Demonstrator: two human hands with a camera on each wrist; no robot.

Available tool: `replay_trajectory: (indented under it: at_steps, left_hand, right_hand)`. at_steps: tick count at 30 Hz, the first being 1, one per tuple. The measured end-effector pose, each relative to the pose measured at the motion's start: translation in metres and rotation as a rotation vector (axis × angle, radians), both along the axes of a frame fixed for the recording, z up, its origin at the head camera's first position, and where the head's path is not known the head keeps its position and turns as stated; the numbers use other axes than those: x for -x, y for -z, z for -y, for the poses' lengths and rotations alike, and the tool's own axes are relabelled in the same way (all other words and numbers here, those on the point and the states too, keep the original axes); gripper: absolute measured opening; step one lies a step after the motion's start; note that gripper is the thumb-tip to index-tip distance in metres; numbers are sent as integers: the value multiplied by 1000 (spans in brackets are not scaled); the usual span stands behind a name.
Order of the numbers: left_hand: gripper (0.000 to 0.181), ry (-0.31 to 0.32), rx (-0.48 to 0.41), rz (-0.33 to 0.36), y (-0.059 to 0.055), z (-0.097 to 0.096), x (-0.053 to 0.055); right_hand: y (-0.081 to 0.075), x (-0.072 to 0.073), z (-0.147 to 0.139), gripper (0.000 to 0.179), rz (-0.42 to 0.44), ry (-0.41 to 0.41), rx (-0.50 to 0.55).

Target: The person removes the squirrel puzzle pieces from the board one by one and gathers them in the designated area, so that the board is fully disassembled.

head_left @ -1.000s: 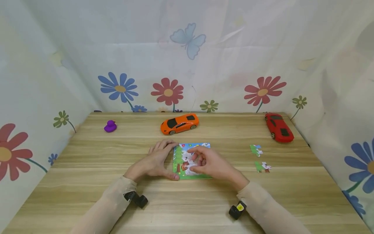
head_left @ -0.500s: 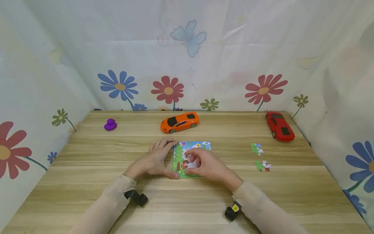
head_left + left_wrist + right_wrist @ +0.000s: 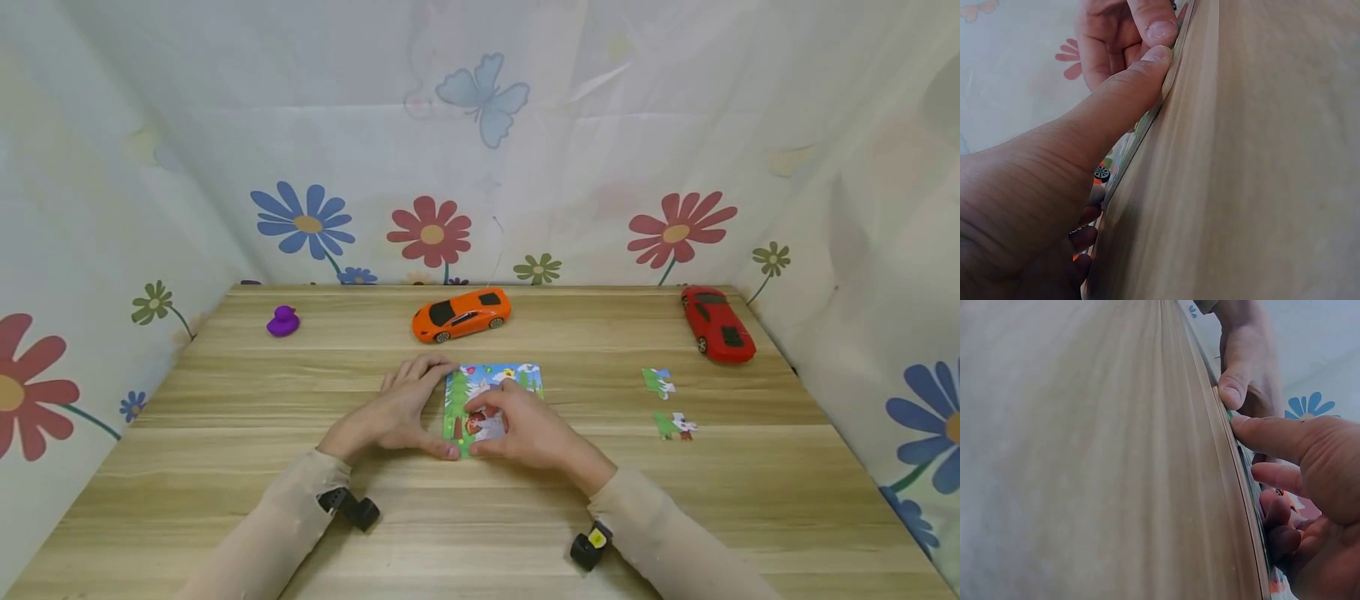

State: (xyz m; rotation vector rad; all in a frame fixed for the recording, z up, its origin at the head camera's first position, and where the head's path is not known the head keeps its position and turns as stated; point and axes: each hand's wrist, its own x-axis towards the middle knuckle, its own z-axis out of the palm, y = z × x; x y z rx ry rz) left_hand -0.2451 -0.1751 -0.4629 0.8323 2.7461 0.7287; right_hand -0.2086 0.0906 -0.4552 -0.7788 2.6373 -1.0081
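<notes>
A jigsaw puzzle with a white animal among green trees lies flat on the wooden table. Along its left side my left hand is spread, the thumb at the near corner and the fingers by the far corner. My right hand reaches over the puzzle from the right, thumb and index finger apart and touching its surface; it covers much of the right half. In the left wrist view the two thumbs are close together at the near edge. Two loose pieces, an upper piece and a lower piece, lie to the right.
An orange toy car stands behind the puzzle. At the back right is a red toy car, and a purple duck sits at the back left. A flowered cloth hangs around the table's back and sides.
My right hand has moved left across the puzzle and down onto it, its thumb now close to the left thumb. The left hand and the loose pieces have stayed in place.
</notes>
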Motion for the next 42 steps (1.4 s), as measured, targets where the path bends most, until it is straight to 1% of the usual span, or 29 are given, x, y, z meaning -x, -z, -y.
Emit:
replay_trajectory:
  at_steps: [11, 20, 25, 30, 34, 37, 42]
  left_hand:
    - [135, 1, -3, -1, 0, -1, 1]
    - [135, 4, 0, -1, -1, -1, 0]
    - [135, 5, 2, -1, -1, -2, 0]
    - [134, 5, 0, -7, 1, 0, -1]
    - [134, 5, -1, -6, 1, 0, -1]
    - [134, 5, -2, -8, 1, 0, -1]
    - [134, 11, -5, -12, 0, 0, -1]
  right_hand:
    - [-2, -1, 2, 49, 8, -12, 21]
    - [-1, 0, 5, 50, 19, -17, 88]
    - [0, 0, 6, 51, 24, -20, 102]
    - [0, -1, 7, 55, 25, -14, 99]
    - [0, -2, 7, 59, 3, -19, 78]
    - [1, -3, 6, 57, -10, -18, 64]
    - [1, -4, 6, 54, 3, -13, 72]
